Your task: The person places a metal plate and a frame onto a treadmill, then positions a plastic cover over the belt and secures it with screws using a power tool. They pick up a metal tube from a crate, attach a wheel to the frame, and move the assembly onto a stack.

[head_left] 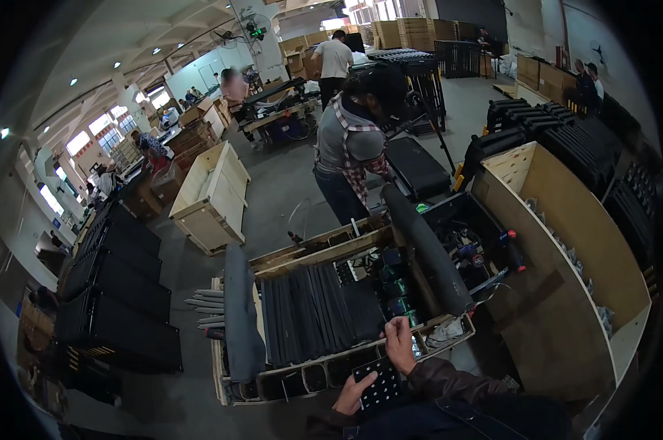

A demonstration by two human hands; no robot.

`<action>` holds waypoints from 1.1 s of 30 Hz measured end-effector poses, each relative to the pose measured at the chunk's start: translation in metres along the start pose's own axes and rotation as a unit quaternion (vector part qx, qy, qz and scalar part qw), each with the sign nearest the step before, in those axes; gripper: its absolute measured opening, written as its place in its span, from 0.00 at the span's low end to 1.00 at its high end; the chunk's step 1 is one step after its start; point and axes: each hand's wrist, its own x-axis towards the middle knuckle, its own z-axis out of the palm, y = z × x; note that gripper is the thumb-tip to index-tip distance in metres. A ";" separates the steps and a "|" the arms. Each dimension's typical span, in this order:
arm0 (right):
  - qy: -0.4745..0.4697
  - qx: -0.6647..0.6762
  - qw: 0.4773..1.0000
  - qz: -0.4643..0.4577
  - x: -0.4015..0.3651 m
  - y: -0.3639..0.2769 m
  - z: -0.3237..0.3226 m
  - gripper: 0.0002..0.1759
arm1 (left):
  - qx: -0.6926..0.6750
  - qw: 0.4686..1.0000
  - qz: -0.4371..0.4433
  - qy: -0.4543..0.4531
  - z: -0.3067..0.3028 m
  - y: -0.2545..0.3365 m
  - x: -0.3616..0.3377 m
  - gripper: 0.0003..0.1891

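A black plate with rows of small light dots [381,392] is gripped at its left edge by my left hand [352,394], with the thumb on top. My right hand [400,347] is raised just above the plate, over the edge of the wooden bin. Its thumb and fingertips are pinched together; anything between them is too small to make out. Past my hands, a row of dark flat panels [306,312] stands packed in the bin. Small compartments with dark contents [315,379] run along the bin's near side.
Two dark padded rolls, one left [241,315] and one right [427,249], lie across the bin. A large plywood crate [551,293] stands at right, a pale wooden crate [213,194] at far left. A co-worker [352,143] bends over beyond the bin.
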 end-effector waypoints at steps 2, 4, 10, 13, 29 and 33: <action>-0.024 -0.005 0.999 0.028 -0.002 0.005 -0.005 0.08 | -0.090 0.996 0.003 -0.011 0.016 -0.004 -0.013 0.27; -0.040 -0.022 0.999 0.009 -0.005 0.024 -0.008 0.08 | -0.191 0.981 -0.021 -0.013 0.023 -0.015 -0.020 0.28; -0.084 -0.107 0.990 0.035 -0.028 0.034 -0.013 0.07 | -0.124 0.984 0.125 0.001 0.059 -0.039 -0.035 0.33; -0.019 -0.133 0.991 -0.012 -0.043 0.031 -0.010 0.10 | -0.054 0.979 0.198 0.006 0.077 -0.040 -0.049 0.31; 0.006 -0.084 0.979 0.188 -0.198 0.051 -0.091 0.09 | -0.312 0.935 0.050 0.158 -0.013 -0.218 -0.160 0.22; 0.013 -0.082 0.938 0.337 -0.249 0.030 -0.112 0.10 | -0.389 0.919 -0.010 0.068 -0.050 -0.267 -0.185 0.25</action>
